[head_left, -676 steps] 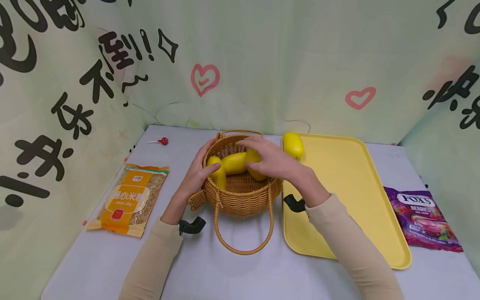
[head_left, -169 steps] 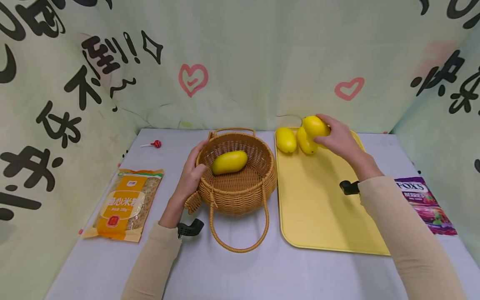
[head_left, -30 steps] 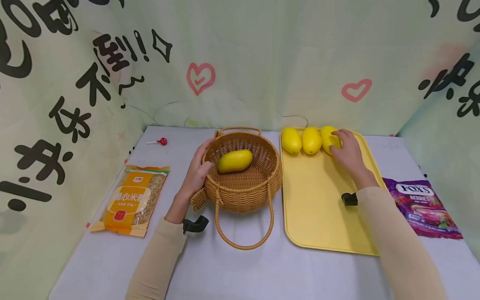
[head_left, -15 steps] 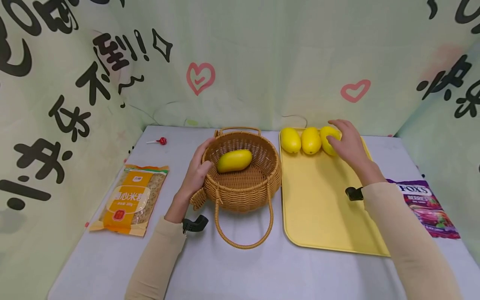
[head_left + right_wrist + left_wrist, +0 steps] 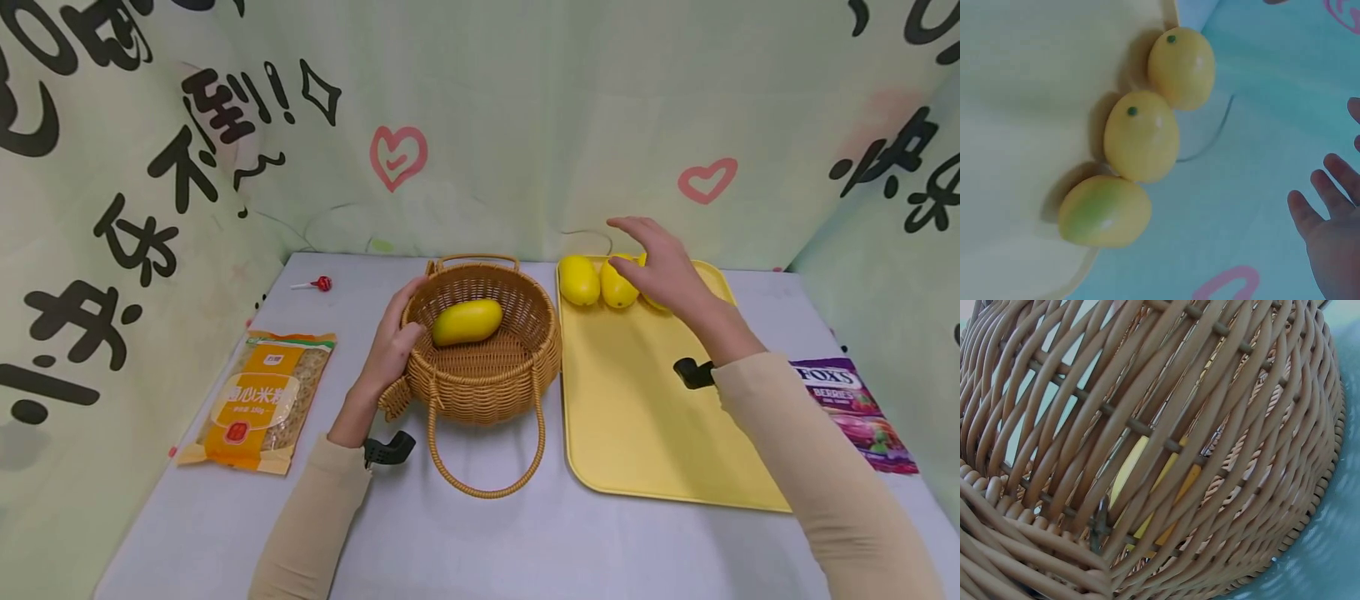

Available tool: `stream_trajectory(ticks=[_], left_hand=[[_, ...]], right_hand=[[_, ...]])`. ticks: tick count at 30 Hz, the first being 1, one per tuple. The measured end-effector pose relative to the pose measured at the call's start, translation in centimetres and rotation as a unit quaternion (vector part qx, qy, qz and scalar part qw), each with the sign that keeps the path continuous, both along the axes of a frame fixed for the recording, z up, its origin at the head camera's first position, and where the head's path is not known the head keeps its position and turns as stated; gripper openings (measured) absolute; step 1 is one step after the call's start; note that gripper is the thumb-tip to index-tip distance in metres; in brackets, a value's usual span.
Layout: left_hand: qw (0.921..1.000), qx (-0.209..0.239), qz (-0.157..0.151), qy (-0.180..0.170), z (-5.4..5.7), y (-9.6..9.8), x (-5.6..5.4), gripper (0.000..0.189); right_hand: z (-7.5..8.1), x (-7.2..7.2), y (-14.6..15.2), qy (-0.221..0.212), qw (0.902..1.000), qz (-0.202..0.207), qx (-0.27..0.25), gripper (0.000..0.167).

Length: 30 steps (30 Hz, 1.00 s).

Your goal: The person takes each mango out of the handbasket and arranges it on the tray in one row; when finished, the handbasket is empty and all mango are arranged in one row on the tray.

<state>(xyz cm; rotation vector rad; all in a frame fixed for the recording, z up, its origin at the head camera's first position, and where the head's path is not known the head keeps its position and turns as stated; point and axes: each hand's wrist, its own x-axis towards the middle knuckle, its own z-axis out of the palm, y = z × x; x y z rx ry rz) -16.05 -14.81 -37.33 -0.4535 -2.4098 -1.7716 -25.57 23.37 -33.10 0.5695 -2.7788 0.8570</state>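
My left hand (image 5: 390, 350) holds the wicker basket (image 5: 487, 404) at its left rim, the thumb lying over the edge. One yellow mango (image 5: 467, 322) lies inside; its yellow shows through the weave in the left wrist view. Three more mangoes stand in a row at the far edge of the yellow tray (image 5: 630, 417): left mango (image 5: 578, 280), middle mango (image 5: 1141, 136) and right mango (image 5: 1105, 210), which has a green patch. Above them my right hand (image 5: 663, 267) hovers with fingers extended and holds nothing, partly hiding the right one in the head view.
An orange grain bag (image 5: 255, 404) lies at left, with a red lollipop (image 5: 322, 284) behind it. Right of the tray is a purple candy bag (image 5: 858, 412), partly behind my sleeve. The basket's handle (image 5: 487, 493) hangs toward the front. Curtains enclose the table.
Since the oldest frame, two mangoes have gone from basket to tray, making three there. Within the last second my right hand released the right one, rose and moved left. My left hand stays put.
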Motion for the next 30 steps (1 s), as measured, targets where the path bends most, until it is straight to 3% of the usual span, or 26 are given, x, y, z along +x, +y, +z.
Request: stream_trajectory(ticks=[16, 23, 30], left_hand=[[1.0000, 0.003, 0.001, 0.001, -0.2, 0.0, -0.1, 0.065], [0.9999, 0.009, 0.001, 0.006, -3.2, -0.7, -2.0, 0.068], [0.9997, 0.013, 0.006, 0.019, -4.0, -0.9, -2.4, 0.068]], right_hand=[[2.3, 2.1, -6.6, 0.026, 0.9895, 0.141, 0.015, 0.056], [2.3, 2.9, -9.0, 0.012, 0.9819, 0.187, 0.029, 0.054], [2.1, 3.3, -11.4, -0.021, 0.9705, 0.231, 0.066, 0.056]])
